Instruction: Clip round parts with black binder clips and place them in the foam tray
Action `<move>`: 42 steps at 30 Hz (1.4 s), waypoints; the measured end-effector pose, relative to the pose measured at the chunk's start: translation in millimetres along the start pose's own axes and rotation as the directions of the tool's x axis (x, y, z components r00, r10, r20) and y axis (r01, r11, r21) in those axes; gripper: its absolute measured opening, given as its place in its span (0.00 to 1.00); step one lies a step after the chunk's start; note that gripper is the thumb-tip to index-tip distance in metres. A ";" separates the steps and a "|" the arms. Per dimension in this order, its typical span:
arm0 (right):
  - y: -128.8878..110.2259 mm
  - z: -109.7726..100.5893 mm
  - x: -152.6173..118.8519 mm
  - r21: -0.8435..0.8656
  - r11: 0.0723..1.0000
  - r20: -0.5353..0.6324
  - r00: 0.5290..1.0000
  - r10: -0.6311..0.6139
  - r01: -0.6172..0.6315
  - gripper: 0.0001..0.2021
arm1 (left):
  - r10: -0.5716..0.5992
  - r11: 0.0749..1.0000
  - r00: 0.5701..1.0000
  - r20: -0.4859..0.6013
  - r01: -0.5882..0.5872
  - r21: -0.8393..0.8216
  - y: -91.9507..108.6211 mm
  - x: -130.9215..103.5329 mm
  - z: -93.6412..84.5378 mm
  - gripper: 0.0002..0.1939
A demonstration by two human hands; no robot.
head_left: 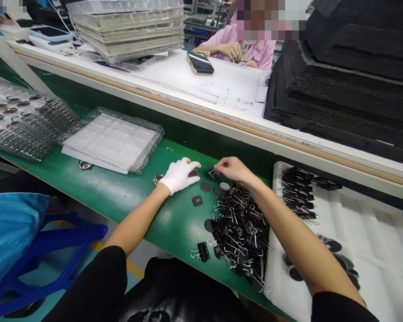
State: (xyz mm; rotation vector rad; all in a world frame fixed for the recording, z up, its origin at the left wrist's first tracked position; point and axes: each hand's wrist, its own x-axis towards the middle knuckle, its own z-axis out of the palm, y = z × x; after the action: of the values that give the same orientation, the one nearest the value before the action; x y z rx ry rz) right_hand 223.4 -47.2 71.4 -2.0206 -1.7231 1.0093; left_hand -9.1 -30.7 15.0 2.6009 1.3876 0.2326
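While a glossy green tabletop (121,197) bears a tangled heap of black metal binder clips (238,219) between my forearms, my white-gloved left hand (178,177) grips 1 dark round disc (194,173); near it, my bare right hand (234,170) pinches 1 silver-handled black clip (212,172).

Bright, diffuse light; soft glare on the green tabletop (121,192).
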 end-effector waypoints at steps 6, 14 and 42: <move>-0.4 29.2 33.0 -0.057 0.993 0.002 0.995 0.100 -0.100 0.10 | -0.064 0.995 0.998 0.012 0.065 -0.076 0.7 -0.7 0.1 0.10; -1.6 28.2 34.8 -0.146 0.985 0.049 0.994 0.098 -0.090 0.14 | -0.218 0.974 0.976 0.024 0.219 -0.051 10.1 6.7 7.0 0.19; 9.2 77.5 89.7 -0.270 0.952 -0.352 0.935 0.045 -0.147 0.20 | -0.097 0.995 0.989 0.111 0.097 0.009 12.4 20.1 8.2 0.23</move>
State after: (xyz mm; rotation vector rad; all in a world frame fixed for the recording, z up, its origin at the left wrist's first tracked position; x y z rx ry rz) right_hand 181.1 19.4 -17.5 -2.3159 -1.6704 0.4034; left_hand 13.8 -21.4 10.9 2.4992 1.4712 0.0708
